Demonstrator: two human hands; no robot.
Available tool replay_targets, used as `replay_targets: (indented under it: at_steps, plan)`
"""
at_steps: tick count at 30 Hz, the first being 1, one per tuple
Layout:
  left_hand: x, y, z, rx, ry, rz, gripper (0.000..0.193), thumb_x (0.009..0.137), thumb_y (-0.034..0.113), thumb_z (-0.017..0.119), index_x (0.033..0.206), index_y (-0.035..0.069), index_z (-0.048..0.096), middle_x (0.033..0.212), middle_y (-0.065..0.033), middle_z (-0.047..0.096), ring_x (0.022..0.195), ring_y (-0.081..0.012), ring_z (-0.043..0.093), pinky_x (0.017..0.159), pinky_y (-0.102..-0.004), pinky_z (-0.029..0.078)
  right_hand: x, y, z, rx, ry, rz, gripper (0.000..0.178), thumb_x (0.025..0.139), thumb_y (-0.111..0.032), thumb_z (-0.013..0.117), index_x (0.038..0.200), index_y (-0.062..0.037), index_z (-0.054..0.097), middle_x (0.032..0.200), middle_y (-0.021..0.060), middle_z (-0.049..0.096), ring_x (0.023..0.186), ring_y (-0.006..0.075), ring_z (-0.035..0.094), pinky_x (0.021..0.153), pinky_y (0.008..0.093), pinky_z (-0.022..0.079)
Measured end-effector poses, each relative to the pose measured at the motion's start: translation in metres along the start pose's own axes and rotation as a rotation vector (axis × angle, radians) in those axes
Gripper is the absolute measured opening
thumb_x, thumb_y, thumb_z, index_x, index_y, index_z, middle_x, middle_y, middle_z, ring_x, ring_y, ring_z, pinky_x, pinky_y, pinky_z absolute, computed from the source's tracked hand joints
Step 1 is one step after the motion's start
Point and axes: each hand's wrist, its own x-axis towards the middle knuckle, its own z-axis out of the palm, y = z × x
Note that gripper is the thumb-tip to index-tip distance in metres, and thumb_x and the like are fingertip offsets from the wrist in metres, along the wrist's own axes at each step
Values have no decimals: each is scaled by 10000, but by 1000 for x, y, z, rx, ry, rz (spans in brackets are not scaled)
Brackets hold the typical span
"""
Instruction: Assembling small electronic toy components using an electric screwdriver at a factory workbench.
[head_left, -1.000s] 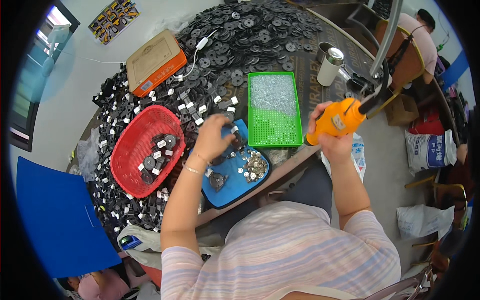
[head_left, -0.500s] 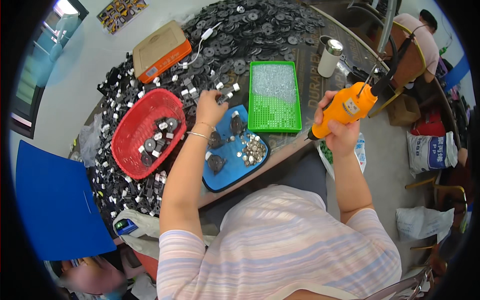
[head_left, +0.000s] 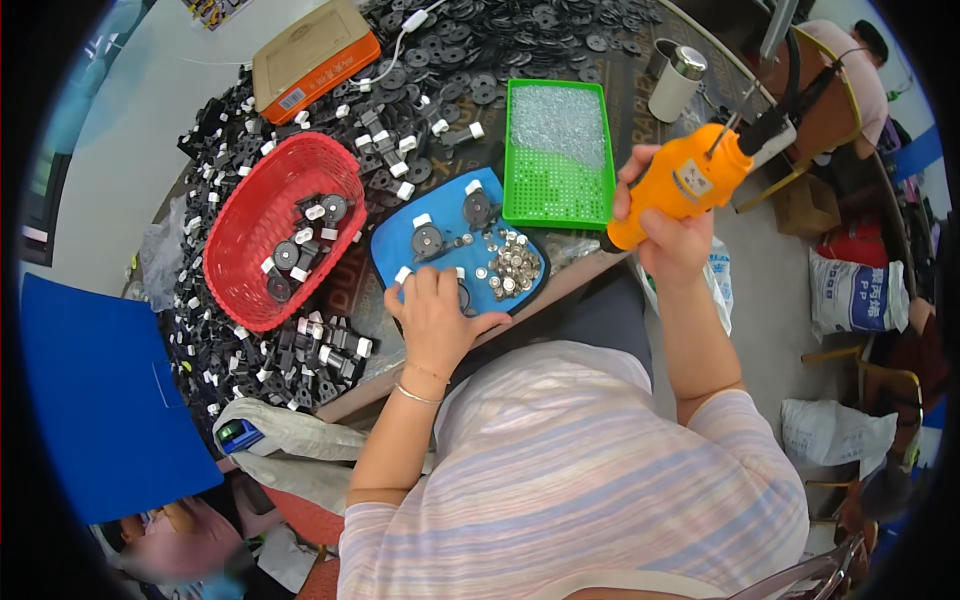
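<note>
My right hand (head_left: 672,225) grips an orange electric screwdriver (head_left: 685,185), its dark tip pointing down beside a green perforated tray (head_left: 560,203). My left hand (head_left: 437,315) is over the near edge of a blue mat (head_left: 400,235). Its fingers curl down on a black round plastic part (head_left: 464,296), partly hidden, that shows between index finger and thumb. A white-tipped piece (head_left: 403,274) peeks out by the other fingers. Farther up the mat lie two more black round parts, one at the middle (head_left: 428,242) and another (head_left: 477,208) beside a pile of small silvery metal pieces (head_left: 515,265).
A red basket (head_left: 225,225) holding several black parts stands left of the mat. Heaped black parts (head_left: 450,50) cover the table's back and left. An orange box (head_left: 312,60) lies at the back, and a white flask (head_left: 677,85) stands right. A person (head_left: 840,60) sits beyond.
My left hand has moved from the heap behind the mat to the mat's near edge. My right hand still holds the screwdriver, and the whole view has shifted slightly.
</note>
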Motion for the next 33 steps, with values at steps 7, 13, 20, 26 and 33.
replay_targets:
  at_steps: [7, 13, 20, 26, 33]
  plan:
    - [-1, -27, -22, -229, -267, 88, 647, 607, 365, 756, 1170, 129, 542, 1231, -45, 495, 1257, -288, 334, 1027, -576, 78, 11, -4, -9, 24, -53, -109, 563, 720, -144, 664, 1208, 52, 462, 1014, 138, 546, 748, 206, 566, 665, 287, 446]
    - [1, -29, -13, -172, -244, 159, 506, 630, 242, 764, 1093, 132, 595, 1088, -21, 564, 1198, -267, 408, 1031, -575, 102, 20, 6, -12, 46, -35, -137, 521, 744, -103, 617, 1210, 63, 454, 1022, 153, 546, 753, 217, 569, 680, 304, 459]
    - [-7, 0, 6, -118, -19, 16, 484, 604, 319, 794, 998, 106, 611, 949, -30, 569, 1115, -256, 471, 1029, -533, 120, 37, 38, -16, -46, -19, -239, 333, 784, -9, 574, 1101, 30, 480, 959, 148, 565, 689, 200, 590, 624, 296, 491]
    - [-5, -9, -1, -230, -38, 2, 545, 598, 384, 778, 1028, 100, 602, 1091, -44, 571, 1213, -270, 398, 1043, -527, 83, 41, 48, -13, -75, -41, -172, 308, 782, -16, 592, 1067, 27, 483, 899, 141, 576, 647, 193, 585, 604, 293, 484]
    - [4, -23, -3, -263, -194, 74, 493, 664, 348, 745, 1057, 89, 597, 1181, -44, 562, 1248, -277, 373, 1047, -528, 74, 44, 53, -11, -101, -35, -190, 294, 786, -32, 607, 1051, 22, 491, 881, 137, 577, 625, 188, 581, 580, 287, 479]
